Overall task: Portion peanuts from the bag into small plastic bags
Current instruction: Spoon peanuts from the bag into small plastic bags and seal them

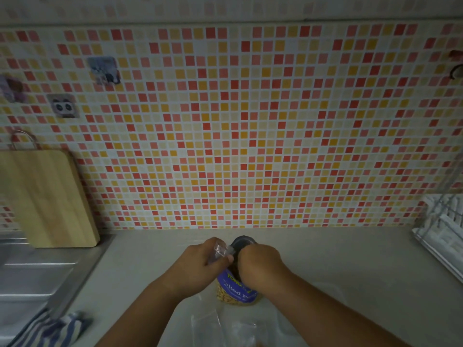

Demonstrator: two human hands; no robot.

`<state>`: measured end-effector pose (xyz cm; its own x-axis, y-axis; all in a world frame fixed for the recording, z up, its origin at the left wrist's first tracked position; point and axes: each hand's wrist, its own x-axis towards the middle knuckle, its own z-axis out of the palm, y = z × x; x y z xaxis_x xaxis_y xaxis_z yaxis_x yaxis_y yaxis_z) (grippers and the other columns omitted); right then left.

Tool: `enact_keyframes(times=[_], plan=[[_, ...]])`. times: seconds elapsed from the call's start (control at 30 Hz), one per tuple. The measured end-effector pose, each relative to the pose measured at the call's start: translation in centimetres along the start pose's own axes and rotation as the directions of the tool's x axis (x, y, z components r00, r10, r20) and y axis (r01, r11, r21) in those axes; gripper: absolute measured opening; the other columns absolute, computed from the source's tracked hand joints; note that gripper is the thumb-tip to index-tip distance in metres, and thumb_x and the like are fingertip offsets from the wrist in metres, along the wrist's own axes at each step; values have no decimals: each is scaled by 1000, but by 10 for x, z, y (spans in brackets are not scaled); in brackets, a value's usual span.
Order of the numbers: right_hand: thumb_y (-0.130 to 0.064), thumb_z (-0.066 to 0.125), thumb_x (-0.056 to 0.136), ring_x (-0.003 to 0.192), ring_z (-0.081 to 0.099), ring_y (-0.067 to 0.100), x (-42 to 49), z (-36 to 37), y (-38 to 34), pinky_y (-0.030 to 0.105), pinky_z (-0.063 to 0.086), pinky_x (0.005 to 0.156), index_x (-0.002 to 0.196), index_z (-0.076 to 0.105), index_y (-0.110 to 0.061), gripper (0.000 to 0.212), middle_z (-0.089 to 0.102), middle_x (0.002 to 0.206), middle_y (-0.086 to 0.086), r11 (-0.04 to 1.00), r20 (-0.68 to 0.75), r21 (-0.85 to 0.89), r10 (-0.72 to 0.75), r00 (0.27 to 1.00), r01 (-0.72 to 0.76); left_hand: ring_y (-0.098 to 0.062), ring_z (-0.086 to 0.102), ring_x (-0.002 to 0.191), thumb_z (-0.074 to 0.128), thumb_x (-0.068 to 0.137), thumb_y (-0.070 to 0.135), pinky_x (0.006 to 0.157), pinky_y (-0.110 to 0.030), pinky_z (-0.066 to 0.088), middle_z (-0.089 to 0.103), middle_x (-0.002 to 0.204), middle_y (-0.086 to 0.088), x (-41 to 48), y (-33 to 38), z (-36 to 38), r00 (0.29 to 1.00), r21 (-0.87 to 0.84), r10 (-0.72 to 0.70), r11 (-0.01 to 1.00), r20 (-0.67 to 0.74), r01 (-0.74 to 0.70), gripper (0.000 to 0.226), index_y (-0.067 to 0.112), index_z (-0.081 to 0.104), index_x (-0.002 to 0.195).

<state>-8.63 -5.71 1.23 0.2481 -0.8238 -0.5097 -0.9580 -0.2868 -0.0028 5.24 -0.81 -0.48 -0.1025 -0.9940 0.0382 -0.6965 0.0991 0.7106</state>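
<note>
**Kitchen counter: both hands at the mouth of the peanut bag, no portion out yet**

Pale counter (338,259) under a red-and-yellow mosaic wall (250,121), dim light. Wooden cutting board (50,196) leans at the left above the steel sink (32,271). A striped cloth (50,329) lies at the near left and a white dish rack (443,229) sits at the far right.

The blue peanut bag (236,289) stands upright mid-counter with its dark mouth open at the top and nuts showing through its lower window. The left hand (200,264) is curled at the rim, pinching a clear plastic piece (221,250); whether that is a scoop, a clip or a bag corner is too blurred to tell. The right hand (259,265) is bent over the mouth with its fingertips hidden inside, so I cannot tell if it grips anything. Small plastic bags (225,326) lie flat just in front of the peanut bag and look empty.

Step, as I judge it: early, getting into the bag or taking the first portion. Next, peanuts must come out and one small bag must be held open to take them. The standing bag also needs steadying so it doesn't tip.
</note>
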Motion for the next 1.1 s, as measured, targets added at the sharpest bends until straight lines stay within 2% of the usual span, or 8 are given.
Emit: enact_keyframes(times=[0.07, 0.2, 0.37, 0.53, 0.7, 0.87, 0.97, 1.1], plan=[[-21, 48, 93, 111, 59, 29, -2, 4, 4, 37, 47, 90, 117, 58, -7, 30, 62, 121, 14, 990, -174, 125, -40, 984, 62, -4, 62, 83, 52, 91, 39, 67, -13, 44, 67, 92, 7, 0, 0, 0, 1000, -2, 3, 1000, 5, -3, 19, 28, 55, 106], [-27, 63, 86, 112, 59, 26, 5, 8, 11, 33, 48, 90, 130, 50, -9, 50, 58, 126, 10, 968, -145, 238, 120, 982, -83, -7, 61, 86, 51, 91, 40, 70, -16, 45, 66, 96, 5, 0, 0, -1, 1000, -7, -10, 1000, 17, 10, 23, 27, 54, 110], [-48, 73, 72, 84, 57, 22, 13, 12, 32, 28, 43, 71, 109, 61, -13, 53, 64, 104, 6, 905, -120, 403, 202, 972, -138, -9, 61, 90, 49, 90, 46, 75, -21, 47, 66, 99, 5, 2, -2, -4, 999, -32, -35, 999, 41, 36, 27, 27, 55, 109], [-30, 57, 88, 77, 57, 18, 24, 8, 54, 23, 41, 66, 75, 56, -13, 21, 46, 65, -1, 937, -81, 292, 224, 971, -191, -10, 59, 98, 52, 89, 45, 74, -17, 46, 64, 105, 8, 2, -1, -10, 994, -103, -79, 992, -70, 72, 29, 27, 56, 112], [-26, 44, 94, 88, 45, 18, 6, -17, 69, 24, 34, 81, 123, 56, -9, 36, 42, 74, 2, 975, 104, 137, 163, 981, -176, -4, 56, 91, 62, 83, 46, 71, -10, 40, 60, 99, 15, 6, -1, -19, 988, 116, 26, 993, -152, -9, 29, 32, 57, 107], [-11, 45, 92, 90, 48, 19, 2, -30, 87, 24, 38, 80, 130, 51, -11, 39, 45, 74, 1, 986, 23, 87, 139, 990, -141, -11, 49, 98, 52, 74, 62, 80, -23, 39, 60, 106, 14, 13, -1, -14, 985, 430, 156, 896, -78, -108, 47, 34, 54, 112], [-7, 48, 89, 98, 58, 18, -9, -35, 94, 23, 45, 80, 130, 53, -9, 41, 63, 104, 5, 978, -117, 190, 111, 987, -87, -14, 50, 98, 36, 64, 69, 82, -28, 40, 62, 110, 11, 18, 0, -8, 981, 535, 192, 833, -40, -141, 63, 33, 53, 113], [-4, 45, 90, 112, 54, 18, -15, -47, 96, 23, 42, 98, 136, 48, -16, 47, 54, 134, 5, 982, -134, 145, 139, 981, -119, -16, 49, 105, 43, 72, 65, 88, -30, 38, 59, 117, 9, 22, 5, -2, 982, 614, 189, 775, -4, -147, 59, 31, 49, 120]])
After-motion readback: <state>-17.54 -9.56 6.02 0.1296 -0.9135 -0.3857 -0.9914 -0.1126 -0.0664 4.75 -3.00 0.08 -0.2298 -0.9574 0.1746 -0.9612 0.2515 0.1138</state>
